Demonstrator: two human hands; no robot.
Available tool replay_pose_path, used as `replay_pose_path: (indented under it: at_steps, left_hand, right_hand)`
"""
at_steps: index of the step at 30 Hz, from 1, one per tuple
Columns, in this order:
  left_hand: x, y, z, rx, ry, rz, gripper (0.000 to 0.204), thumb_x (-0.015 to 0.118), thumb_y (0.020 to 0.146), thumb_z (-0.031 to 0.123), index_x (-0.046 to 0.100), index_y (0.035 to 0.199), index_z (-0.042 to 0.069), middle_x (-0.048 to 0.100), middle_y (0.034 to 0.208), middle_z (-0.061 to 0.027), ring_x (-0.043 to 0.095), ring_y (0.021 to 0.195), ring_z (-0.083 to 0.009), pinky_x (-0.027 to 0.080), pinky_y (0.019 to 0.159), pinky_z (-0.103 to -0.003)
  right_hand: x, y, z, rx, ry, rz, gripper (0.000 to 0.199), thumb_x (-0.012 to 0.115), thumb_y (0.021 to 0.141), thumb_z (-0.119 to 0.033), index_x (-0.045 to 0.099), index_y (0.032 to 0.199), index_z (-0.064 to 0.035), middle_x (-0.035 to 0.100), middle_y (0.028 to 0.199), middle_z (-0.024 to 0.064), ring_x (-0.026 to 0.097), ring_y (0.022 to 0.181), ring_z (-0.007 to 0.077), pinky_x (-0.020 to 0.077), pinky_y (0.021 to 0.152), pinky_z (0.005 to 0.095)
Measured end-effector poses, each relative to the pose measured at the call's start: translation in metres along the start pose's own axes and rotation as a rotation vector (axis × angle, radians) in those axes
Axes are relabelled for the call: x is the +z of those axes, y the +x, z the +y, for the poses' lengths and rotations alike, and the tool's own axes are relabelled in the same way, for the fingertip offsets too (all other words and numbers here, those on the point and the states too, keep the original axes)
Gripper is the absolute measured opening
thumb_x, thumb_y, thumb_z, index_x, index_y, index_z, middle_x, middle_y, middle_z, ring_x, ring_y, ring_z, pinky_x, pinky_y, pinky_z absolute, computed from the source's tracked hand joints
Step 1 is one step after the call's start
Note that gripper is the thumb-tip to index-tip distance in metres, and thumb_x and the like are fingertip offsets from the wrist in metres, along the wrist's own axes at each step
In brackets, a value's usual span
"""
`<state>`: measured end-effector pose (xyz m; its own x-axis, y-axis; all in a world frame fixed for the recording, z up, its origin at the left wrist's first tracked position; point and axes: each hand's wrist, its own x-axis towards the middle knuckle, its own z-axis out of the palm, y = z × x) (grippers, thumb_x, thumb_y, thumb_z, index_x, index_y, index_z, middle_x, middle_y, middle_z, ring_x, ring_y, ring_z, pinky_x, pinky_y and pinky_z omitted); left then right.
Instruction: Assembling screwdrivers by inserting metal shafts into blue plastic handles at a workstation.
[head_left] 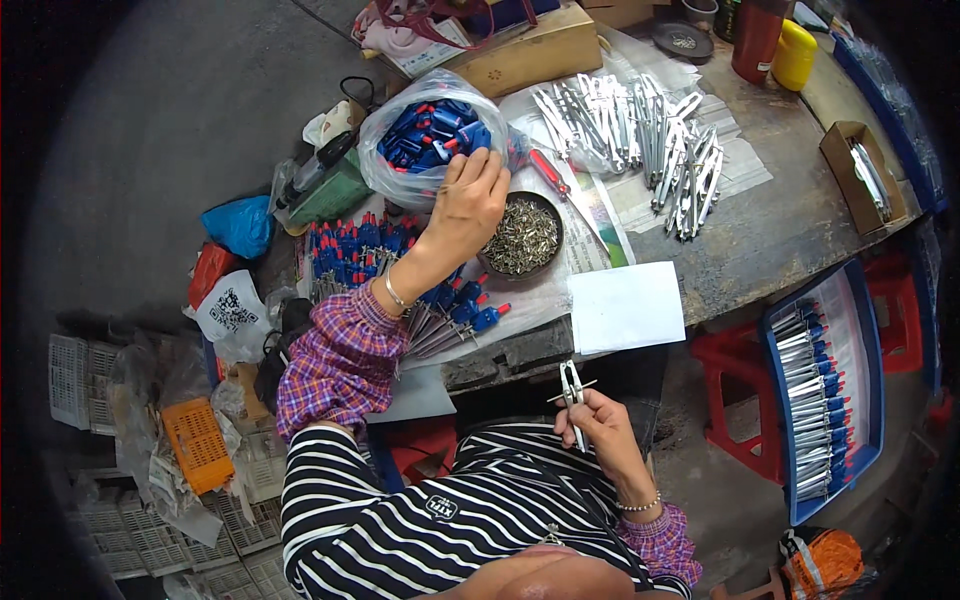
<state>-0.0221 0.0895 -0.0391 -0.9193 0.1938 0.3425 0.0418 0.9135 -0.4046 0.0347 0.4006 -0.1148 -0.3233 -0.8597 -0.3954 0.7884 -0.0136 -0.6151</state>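
Observation:
My left hand [468, 205] reaches over the near rim of a clear plastic bag [405, 187] filled with blue plastic pieces [440, 128] with red tips. Its fingers are slightly bent and apart, with the fingertips at the pieces; nothing shows in its grip, though the undersides of the fingers are hidden. Close to my body, below the table edge, my right hand [598, 425] is closed on a silver two-legged metal piece [571, 385], shaped like a drawing compass, with a thin rod across it. A round bowl of small metal screws or pins [522, 235] stands right of my left wrist.
Blue-topped assembled pieces [470, 305] lie beneath my left forearm. Silver metal legs [640, 130] are heaped at the back, near a red-handled screwdriver [550, 172] and white paper [627, 307]. A blue tray [872, 400] of finished pieces rests at right, by a red stool [740, 400].

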Motion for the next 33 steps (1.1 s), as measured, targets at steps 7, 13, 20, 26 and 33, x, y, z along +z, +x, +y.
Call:
replay_pose_path:
  at_steps: [7,13,20,26,33]
  left_hand:
    - [-0.009,-0.026,0.004,0.000,0.049,-0.105,0.028,0.052,0.075,0.006,0.060,0.101,-0.001,0.053,0.122,-0.0155,0.041,0.122,-0.0281,0.021,0.102,-0.047]
    - [-0.028,-0.043,0.002,-0.021,0.009,-0.169,0.031,0.053,0.076,0.003,0.061,0.106,0.000,0.051,0.128,-0.0116,0.033,0.131,-0.0293,0.013,0.106,-0.051]
    - [-0.046,-0.035,-0.022,0.011,-0.251,-0.087,0.025,0.058,0.074,0.003,0.063,0.098,0.005,0.060,0.109,-0.0091,0.047,0.118,-0.0298,0.030,0.099,-0.048]
    - [-0.035,0.003,-0.061,-0.149,-0.421,0.129,0.025,0.061,0.075,0.000,0.063,0.100,0.004,0.064,0.098,-0.0117,0.061,0.091,-0.0283,0.048,0.078,-0.036]
    - [-0.015,0.005,-0.065,-0.378,-0.512,-0.001,0.026,0.063,0.074,0.001,0.063,0.100,0.003,0.065,0.092,-0.0096,0.064,0.074,-0.0188,0.049,0.066,-0.026]
  right_hand:
    - [-0.001,0.000,-0.001,-0.006,0.019,0.003,0.020,0.047,0.092,-0.009,0.054,0.105,0.0049,0.060,0.077,0.0076,0.054,0.062,0.0080,0.0459,0.058,0.0206]
    - [-0.002,-0.002,-0.003,-0.032,0.015,0.016,0.020,0.048,0.092,-0.010,0.054,0.105,0.0048,0.060,0.077,0.0070,0.054,0.062,0.0078,0.0452,0.059,0.0199]
    - [-0.003,0.003,0.001,-0.065,-0.019,0.035,0.019,0.048,0.093,-0.012,0.055,0.102,0.0038,0.059,0.074,0.0067,0.052,0.060,0.0083,0.0451,0.056,0.0213]
    - [0.000,0.000,0.000,-0.058,-0.022,0.035,0.021,0.048,0.093,-0.010,0.055,0.105,0.0055,0.061,0.076,0.0066,0.053,0.061,0.0075,0.0443,0.059,0.0194]
    - [0.000,-0.005,0.002,-0.103,-0.096,0.099,0.018,0.047,0.093,-0.010,0.056,0.098,0.0045,0.059,0.075,0.0062,0.052,0.061,0.0078,0.0435,0.058,0.0207]
